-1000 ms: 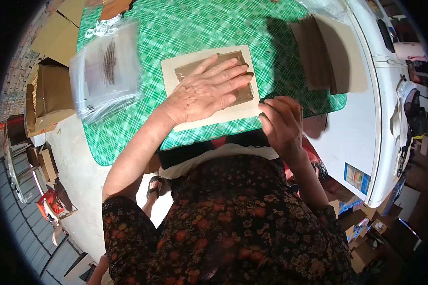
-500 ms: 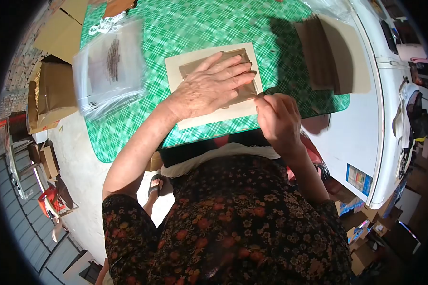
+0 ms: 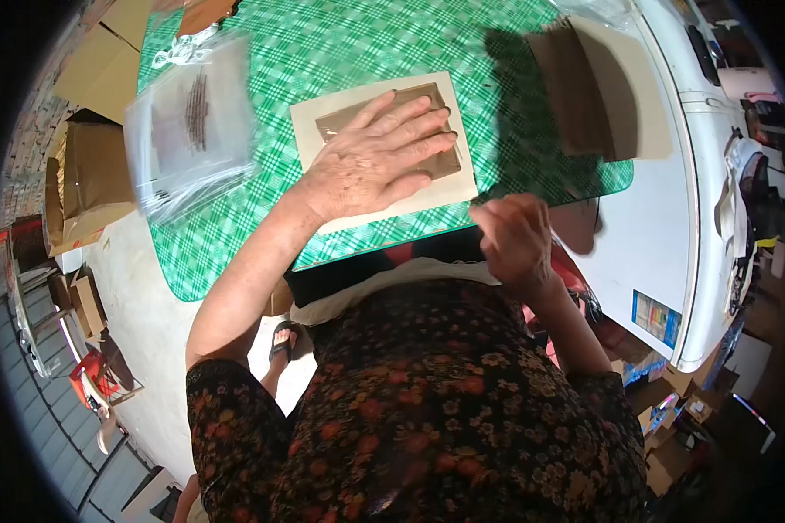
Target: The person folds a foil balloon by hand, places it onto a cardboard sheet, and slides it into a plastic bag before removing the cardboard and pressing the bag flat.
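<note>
My left hand (image 3: 371, 161) lies flat with its fingers spread on a brown translucent sheet (image 3: 423, 96). Under that sheet is a cream-coloured card (image 3: 310, 118), slightly turned on the green checked table (image 3: 279, 52). My right hand (image 3: 516, 234) is at the table's front edge, just off the card's lower right corner. Its fingers are curled, with the thumb and index finger close together; what they hold, if anything, is too small and blurred to make out.
Clear plastic sleeves (image 3: 196, 131) lie at the table's left. Brown sheets and card (image 3: 615, 96) are at the right, in shadow. An open cardboard box (image 3: 100, 170) stands left of the table, and a white cabinet (image 3: 663, 253) stands at the right.
My right hand has moved slightly down, away from the card's right edge. The brown sheet now lies flatter at its right side. My left hand has stayed on the sheet.
</note>
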`<state>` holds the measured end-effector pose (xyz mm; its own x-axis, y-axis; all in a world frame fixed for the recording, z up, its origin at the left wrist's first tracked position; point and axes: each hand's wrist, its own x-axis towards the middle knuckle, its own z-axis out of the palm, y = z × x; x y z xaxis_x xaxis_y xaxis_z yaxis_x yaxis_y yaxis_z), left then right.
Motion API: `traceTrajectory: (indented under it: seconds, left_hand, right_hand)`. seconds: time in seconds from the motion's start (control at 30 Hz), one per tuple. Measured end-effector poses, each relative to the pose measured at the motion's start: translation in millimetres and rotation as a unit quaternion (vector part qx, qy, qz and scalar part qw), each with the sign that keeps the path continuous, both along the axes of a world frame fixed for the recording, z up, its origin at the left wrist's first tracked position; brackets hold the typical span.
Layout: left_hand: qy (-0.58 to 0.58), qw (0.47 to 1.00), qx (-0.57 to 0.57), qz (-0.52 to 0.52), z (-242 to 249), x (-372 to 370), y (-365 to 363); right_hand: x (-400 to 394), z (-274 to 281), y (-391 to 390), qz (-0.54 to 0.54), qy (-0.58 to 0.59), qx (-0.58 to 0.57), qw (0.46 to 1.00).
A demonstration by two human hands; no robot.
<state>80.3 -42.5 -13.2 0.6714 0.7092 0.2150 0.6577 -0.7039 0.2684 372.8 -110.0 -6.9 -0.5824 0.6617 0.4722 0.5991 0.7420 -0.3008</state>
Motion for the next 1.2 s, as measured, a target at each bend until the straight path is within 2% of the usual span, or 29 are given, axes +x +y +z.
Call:
traceTrajectory:
  seconds: [0.23, 0.53, 0.83, 0.93, 1.2]
  left_hand:
    - [0.015, 0.999, 0.033, 0.02, -1.8, -11.7, 18.1]
    - [0.013, 0.999, 0.042, 0.022, -3.1, -19.6, 33.8]
    - [0.023, 0.999, 0.036, 0.023, -2.5, -20.0, 33.8]
    - [0.03, 0.998, 0.041, 0.023, -3.4, -20.1, 34.0]
    - [0.03, 0.998, 0.04, 0.025, -3.1, -19.0, 33.6]
  right_hand:
    - [-1.0, 8.0, 27.1, -0.027, -0.023, 0.058, 0.998]
    - [-13.5, 4.3, 51.0, -0.025, -0.054, -0.012, 0.998]
    - [-15.3, 6.1, 54.2, -0.015, -0.008, -0.023, 1.0]
    - [-13.5, 3.9, 51.9, -0.013, -0.04, -0.014, 0.999]
    - [-9.6, 9.4, 58.2, 0.004, 0.048, -0.056, 0.997]
